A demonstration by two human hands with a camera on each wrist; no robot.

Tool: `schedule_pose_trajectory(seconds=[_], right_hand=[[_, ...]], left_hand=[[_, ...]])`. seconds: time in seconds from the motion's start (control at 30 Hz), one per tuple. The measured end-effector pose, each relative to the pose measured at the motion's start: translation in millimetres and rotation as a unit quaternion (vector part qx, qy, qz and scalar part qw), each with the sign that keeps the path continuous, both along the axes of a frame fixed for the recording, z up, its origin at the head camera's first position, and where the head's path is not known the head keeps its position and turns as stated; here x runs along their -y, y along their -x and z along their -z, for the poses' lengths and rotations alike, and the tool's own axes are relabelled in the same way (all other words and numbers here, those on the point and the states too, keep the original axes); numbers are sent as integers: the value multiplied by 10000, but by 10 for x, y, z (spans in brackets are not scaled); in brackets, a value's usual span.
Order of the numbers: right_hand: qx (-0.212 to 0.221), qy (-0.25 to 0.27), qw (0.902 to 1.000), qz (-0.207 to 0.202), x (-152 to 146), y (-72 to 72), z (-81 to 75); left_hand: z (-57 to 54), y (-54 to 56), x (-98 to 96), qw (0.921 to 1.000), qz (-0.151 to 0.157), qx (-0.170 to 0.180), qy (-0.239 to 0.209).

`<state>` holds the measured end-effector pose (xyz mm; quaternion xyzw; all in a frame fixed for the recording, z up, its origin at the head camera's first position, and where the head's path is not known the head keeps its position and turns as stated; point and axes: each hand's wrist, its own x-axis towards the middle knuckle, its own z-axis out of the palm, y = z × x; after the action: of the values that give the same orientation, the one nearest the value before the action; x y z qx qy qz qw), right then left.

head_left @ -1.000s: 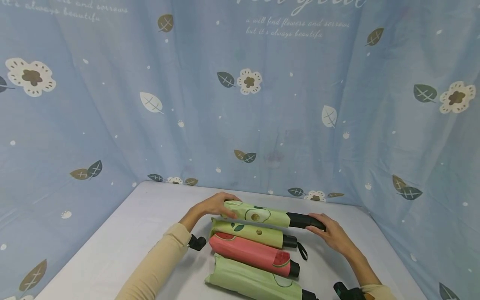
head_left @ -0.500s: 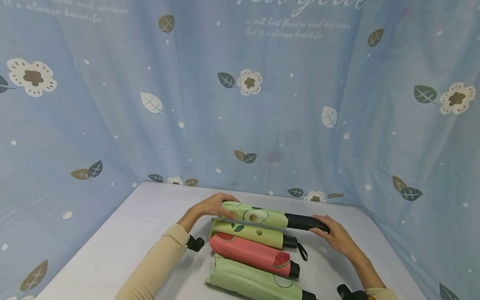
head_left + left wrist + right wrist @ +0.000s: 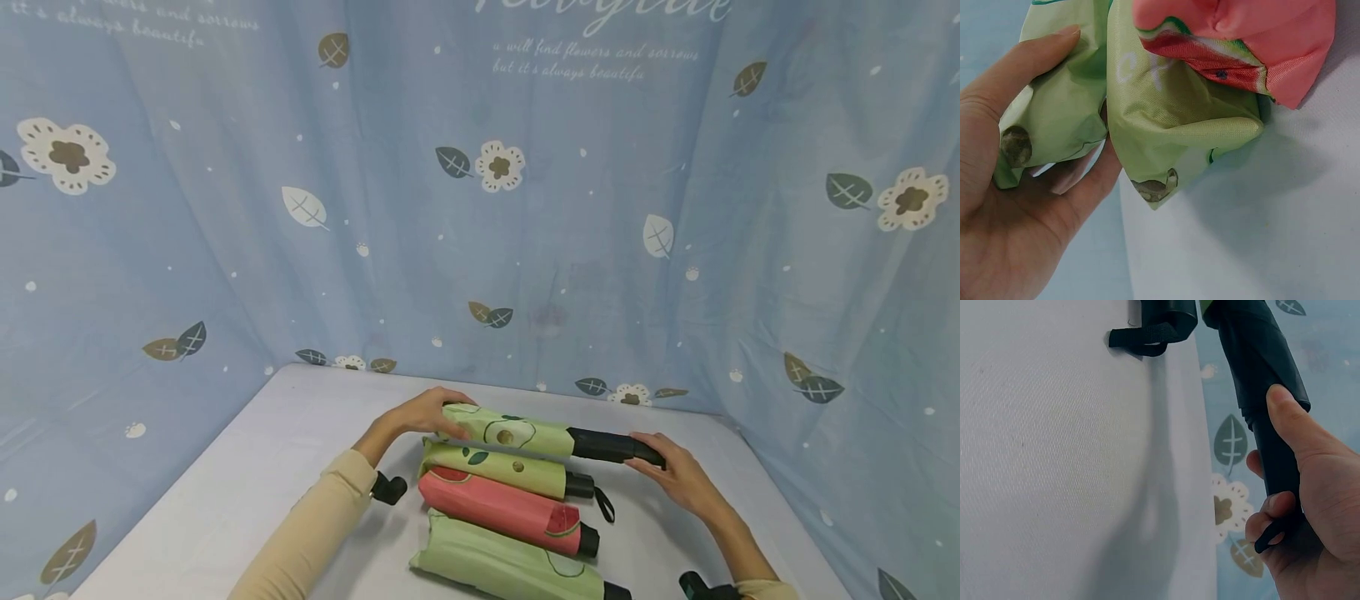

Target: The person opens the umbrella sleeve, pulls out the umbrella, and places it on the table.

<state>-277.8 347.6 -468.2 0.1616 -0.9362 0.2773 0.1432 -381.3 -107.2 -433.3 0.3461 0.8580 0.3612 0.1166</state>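
Farthest umbrella (image 3: pixel 525 432), held between both hands (image 3: pixel 423 412) (image 3: pixel 681 477)

Beyond the far edge of the white table (image 3: pixel 300 450), we see a blue curtain (image 3: pixel 480 242), which also flanks its left and right edges. On the fabric we find printed flowers (image 3: pixel 499 167), leaves (image 3: pixel 303 207) and white cursive lettering (image 3: pixel 596 70).

beige-sleeved left arm (image 3: pixel 311 525) angles forward and inward | left hand (image 3: pixel 429 412) grips, thumb (image 3: pixel 1044 53) opposite fingers (image 3: pixel 1094 187) | bare right forearm (image 3: pixel 729 527) angles forward and inward | right hand (image 3: pixel 679 472) grips, fingers curled, thumb extended
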Motion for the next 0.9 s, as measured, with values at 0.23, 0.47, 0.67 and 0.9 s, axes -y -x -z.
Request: schedule_pose_trajectory(seconds=[0.23,0.47,0.67,0.9], right_hand=[[0,26,10000,7,-21,-4,-5],[-37,-50,10000,2,-45,-28,-16],[43,-56,9999,115,-74,-52,-42],[133,-122,9996,214,-122,-49,-61]], left_hand=[[0,-3,10,10000,10,-23,10],[10,-8,20,10000,16,-6,-21],[4,-26,30,10000,-22,21,-6],[5,-24,56,10000,-46,-20,-19]])
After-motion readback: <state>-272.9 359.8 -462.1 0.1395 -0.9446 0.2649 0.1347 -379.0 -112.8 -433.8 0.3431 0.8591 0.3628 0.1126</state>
